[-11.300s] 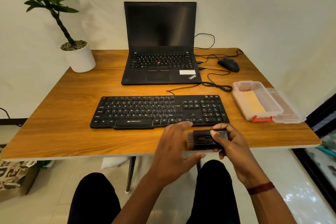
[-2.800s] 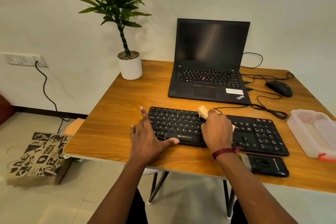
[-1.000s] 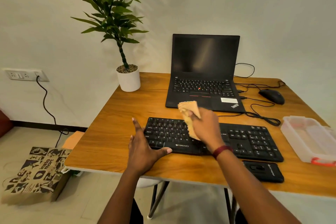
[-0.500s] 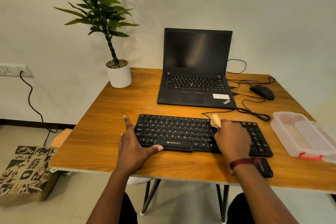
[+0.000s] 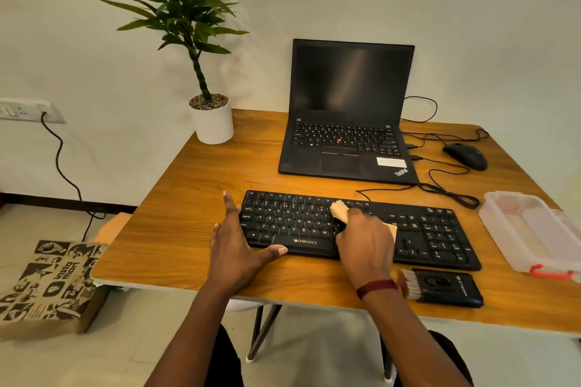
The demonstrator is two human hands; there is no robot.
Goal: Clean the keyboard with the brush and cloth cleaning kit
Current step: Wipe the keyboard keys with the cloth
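A black keyboard (image 5: 434, 234) lies across the front of the wooden desk (image 5: 195, 198). My right hand (image 5: 366, 245) grips a tan cloth (image 5: 339, 210) and presses it onto the middle keys; the cloth sticks out above my knuckles and a bit at the right. My left hand (image 5: 237, 248) rests flat at the keyboard's left end, fingers straight along its side and thumb on its front edge. The black brush tool (image 5: 440, 287) with pale bristles lies on the desk in front of the keyboard, just right of my right wrist.
An open black laptop (image 5: 345, 122) stands behind the keyboard, a wired mouse (image 5: 467, 155) and cables to its right. A clear plastic box (image 5: 531, 232) with a red clasp sits at the right edge. A potted plant (image 5: 212, 116) stands back left. A printed bag (image 5: 50, 284) lies on the floor.
My right hand with the cloth slid left from the keyboard's right-middle keys back to its centre. The left hand stayed at the keyboard's left end. The brush shows again beside my wrist.
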